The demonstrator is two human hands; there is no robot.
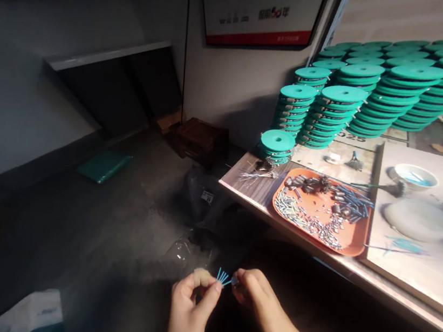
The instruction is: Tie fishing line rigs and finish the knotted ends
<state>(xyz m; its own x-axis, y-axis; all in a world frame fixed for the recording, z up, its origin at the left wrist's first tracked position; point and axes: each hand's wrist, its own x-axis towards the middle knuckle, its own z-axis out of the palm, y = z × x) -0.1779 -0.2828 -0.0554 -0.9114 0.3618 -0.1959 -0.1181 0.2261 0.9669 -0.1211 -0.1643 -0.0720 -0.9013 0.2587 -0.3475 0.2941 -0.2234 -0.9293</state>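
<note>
My left hand (191,303) and my right hand (255,296) meet low in the head view, off the table's near edge. Between their fingertips fans a small bundle of thin blue wires (223,277). My left hand pinches the wires with thumb and finger and also holds a small pale tuft (201,276). My right hand pinches a small grey part (234,281) at the wires' other end. Both hands are closed in a pinch.
An orange tray (352,243) of several small metal and blue parts lies on the table's left end. Stacks of green discs (373,85) stand behind it. A white bowl (415,176) and a pale round pad (420,220) sit to the right. Dark floor, a bag and a brown box lie at left.
</note>
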